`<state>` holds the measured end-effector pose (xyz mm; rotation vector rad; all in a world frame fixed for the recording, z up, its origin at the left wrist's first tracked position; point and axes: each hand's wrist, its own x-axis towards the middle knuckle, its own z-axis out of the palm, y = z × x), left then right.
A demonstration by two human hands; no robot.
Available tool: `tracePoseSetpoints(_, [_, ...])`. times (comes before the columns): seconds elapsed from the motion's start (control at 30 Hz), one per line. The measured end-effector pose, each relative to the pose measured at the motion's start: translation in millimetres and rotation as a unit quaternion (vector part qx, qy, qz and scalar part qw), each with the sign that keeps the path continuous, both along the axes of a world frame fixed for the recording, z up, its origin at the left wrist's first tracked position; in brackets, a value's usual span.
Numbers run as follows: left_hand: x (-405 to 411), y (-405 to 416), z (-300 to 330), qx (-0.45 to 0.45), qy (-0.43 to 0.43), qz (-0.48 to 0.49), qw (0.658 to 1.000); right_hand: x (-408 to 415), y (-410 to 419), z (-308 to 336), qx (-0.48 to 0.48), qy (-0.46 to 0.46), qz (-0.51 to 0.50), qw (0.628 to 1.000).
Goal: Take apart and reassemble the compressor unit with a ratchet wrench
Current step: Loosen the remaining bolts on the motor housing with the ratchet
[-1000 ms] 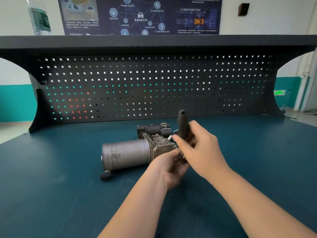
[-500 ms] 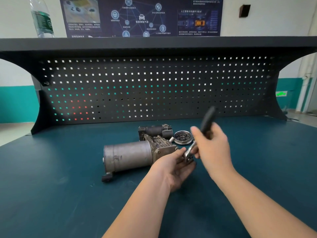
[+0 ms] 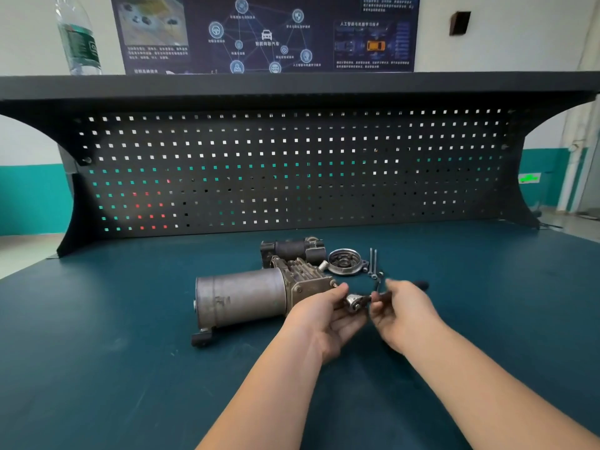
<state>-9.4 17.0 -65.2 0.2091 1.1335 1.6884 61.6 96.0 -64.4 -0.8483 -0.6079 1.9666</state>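
The compressor unit lies on its side on the green counter, its grey motor can pointing left and the finned head toward the hands. A second ago the ratchet wrench stood handle-up at the unit's right end; half a second ago it was tilting away; now it is swung down and lifted clear of the housing, its chrome head between the two hands. The left hand cradles that head, fingers curled around it. The right hand pinches the shank just beside the head, and the dark handle end pokes out behind it. A removed round cover and two long bolts lie just beyond. Likely one fastener is finished and the socket is being checked or emptied before the next.
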Motion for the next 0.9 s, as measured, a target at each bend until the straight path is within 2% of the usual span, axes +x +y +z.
tracePoseSetpoints(0.03, [0,0,0,-0.002,0.003,-0.001,1.000,-1,-1,2,0.099,-0.034,-0.023,0.994])
tracePoseSetpoints(0.07, [0,-1,0,0.001,0.004,-0.002,1.000,0,-4,6,0.236,-0.087,-0.050,0.967])
tracePoseSetpoints(0.1, [0,-1,1,0.009,0.000,-0.004,1.000,3,-9,9,0.383,-0.152,-0.067,0.909])
tracePoseSetpoints(0.17, [0,-3,2,0.026,-0.014,-0.015,0.999,6,-18,11,0.608,-0.243,-0.070,0.753])
tracePoseSetpoints(0.2, [0,-4,3,0.028,-0.019,-0.020,0.999,7,-22,10,0.667,-0.259,-0.066,0.696])
tracePoseSetpoints(0.23, [-1,-5,3,0.028,-0.023,-0.021,0.999,6,-25,9,0.690,-0.262,-0.066,0.671])
tracePoseSetpoints(0.27, [-2,-5,3,0.029,-0.027,-0.018,0.999,5,-25,8,0.681,-0.266,-0.074,0.678])
tracePoseSetpoints(0.3, [-2,-5,2,0.030,-0.029,-0.013,0.999,4,-25,9,0.641,-0.266,-0.086,0.715])
tracePoseSetpoints(0.33, [-3,-4,2,0.030,-0.028,-0.008,0.999,3,-22,10,0.573,-0.260,-0.096,0.771])
tracePoseSetpoints(0.4, [-2,-3,2,0.026,-0.024,-0.002,0.999,3,-10,10,0.337,-0.175,-0.076,0.922])
tracePoseSetpoints(0.43, [-2,-2,2,0.023,-0.022,-0.001,1.000,4,-5,9,0.189,-0.103,-0.043,0.976])
tracePoseSetpoints(0.47, [-2,-2,2,0.018,-0.016,-0.001,1.000,5,-3,7,0.064,-0.034,-0.010,0.997])
tracePoseSetpoints(0.5, [-1,-2,2,0.011,-0.007,-0.002,1.000,5,-2,4,-0.020,0.011,0.004,1.000])
tracePoseSetpoints(0.53, [-1,-1,2,0.004,0.003,-0.002,1.000,4,-2,3,-0.055,0.030,0.005,0.998])
tracePoseSetpoints(0.57, [-1,-1,1,-0.001,0.011,-0.003,1.000,2,-2,2,-0.040,0.026,0.005,0.999])
tracePoseSetpoints(0.6, [-1,-1,1,-0.005,0.018,-0.004,1.000,1,-1,2,0.022,0.006,-0.005,1.000])
tracePoseSetpoints(0.63, [-1,-1,2,-0.007,0.021,-0.008,1.000,0,-2,3,0.127,-0.036,-0.027,0.991])
tracePoseSetpoints(0.67, [-1,-2,2,-0.007,0.022,-0.014,1.000,1,-5,6,0.268,-0.100,-0.054,0.957])
tracePoseSetpoints(0.73, [-1,-4,3,0.004,0.009,-0.027,1.000,4,-12,9,0.525,-0.219,-0.077,0.819])
tracePoseSetpoints(0.77, [-1,-5,4,0.014,-0.004,-0.028,1.000,5,-15,9,0.602,-0.243,-0.072,0.757])
tracePoseSetpoints(0.8, [-1,-6,4,0.022,-0.016,-0.023,0.999,5,-19,8,0.641,-0.251,-0.069,0.722])
tracePoseSetpoints(0.83, [-2,-6,4,0.028,-0.024,-0.014,0.999,4,-20,7,0.647,-0.255,-0.072,0.715])
tracePoseSetpoints(0.87, [-2,-5,4,0.030,-0.025,-0.005,0.999,3,-21,7,0.621,-0.257,-0.079,0.736])
tracePoseSetpoints(0.9, [-3,-4,3,0.032,-0.022,0.002,0.999,2,-21,7,0.565,-0.245,-0.084,0.783])
